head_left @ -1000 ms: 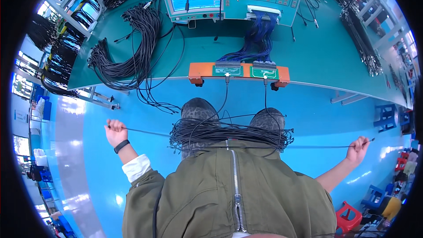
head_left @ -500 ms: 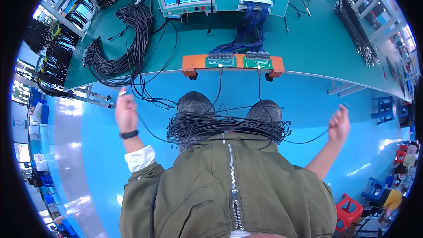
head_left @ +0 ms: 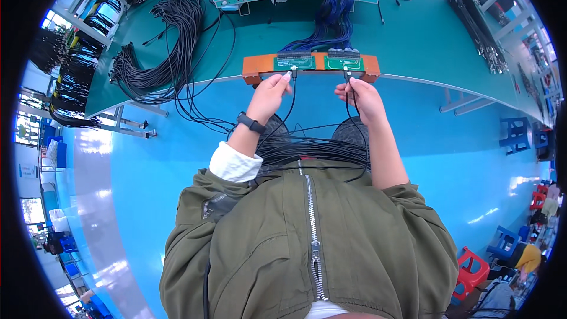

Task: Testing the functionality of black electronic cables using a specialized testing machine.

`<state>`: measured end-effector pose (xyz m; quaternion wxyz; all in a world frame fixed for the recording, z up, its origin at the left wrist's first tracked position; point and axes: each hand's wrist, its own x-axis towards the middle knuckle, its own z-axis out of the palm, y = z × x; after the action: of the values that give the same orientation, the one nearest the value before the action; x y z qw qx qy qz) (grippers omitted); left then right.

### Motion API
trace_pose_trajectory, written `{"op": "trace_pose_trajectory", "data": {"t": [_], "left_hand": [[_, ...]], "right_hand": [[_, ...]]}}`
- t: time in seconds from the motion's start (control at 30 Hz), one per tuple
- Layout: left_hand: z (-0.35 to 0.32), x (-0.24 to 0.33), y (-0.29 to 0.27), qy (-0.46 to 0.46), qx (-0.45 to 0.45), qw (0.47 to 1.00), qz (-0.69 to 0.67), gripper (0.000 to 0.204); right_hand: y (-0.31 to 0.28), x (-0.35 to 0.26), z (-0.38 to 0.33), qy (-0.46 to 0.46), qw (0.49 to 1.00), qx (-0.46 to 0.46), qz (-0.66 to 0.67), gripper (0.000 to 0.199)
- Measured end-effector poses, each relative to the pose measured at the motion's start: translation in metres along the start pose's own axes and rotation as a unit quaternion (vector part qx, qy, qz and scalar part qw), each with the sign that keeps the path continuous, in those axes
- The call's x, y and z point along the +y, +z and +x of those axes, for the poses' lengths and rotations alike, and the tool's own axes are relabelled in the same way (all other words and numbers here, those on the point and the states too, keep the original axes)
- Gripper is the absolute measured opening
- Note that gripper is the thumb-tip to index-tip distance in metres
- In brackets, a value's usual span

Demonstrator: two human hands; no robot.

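Reaching to a long orange bar [head_left: 260,66] at the green-topped table [head_left: 413,53]'s edge, the left hand [head_left: 269,95] bunches its fingers at a slim black plug [head_left: 295,74], though I cannot tell whether they grip it; the right hand [head_left: 366,100] pinches a second black plug [head_left: 348,75] below a small green circuit board [head_left: 344,64]. The bar seems placed to face the sitter [head_left: 260,236], and thin black cables [head_left: 310,152] lie bundled across the lap [head_left: 351,132], probably for easy reach
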<state>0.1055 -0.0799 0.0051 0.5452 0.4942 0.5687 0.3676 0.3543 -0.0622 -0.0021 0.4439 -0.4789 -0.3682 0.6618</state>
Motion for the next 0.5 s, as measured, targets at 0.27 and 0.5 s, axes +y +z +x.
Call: {"op": "trace_pose_trajectory", "data": {"t": [0.27,0.5], "left_hand": [[0.028,0.008,0.049,0.005,0.098,0.945,-0.311,0.033],[0.028,0.005,0.056,-0.013,0.141,0.951,-0.273,0.029]], "right_hand": [[0.008,0.004,0.025,-0.058,0.992,0.003,0.112,0.025],[0.024,0.029,0.007,-0.093,0.989,0.062,0.092,0.026]]}}
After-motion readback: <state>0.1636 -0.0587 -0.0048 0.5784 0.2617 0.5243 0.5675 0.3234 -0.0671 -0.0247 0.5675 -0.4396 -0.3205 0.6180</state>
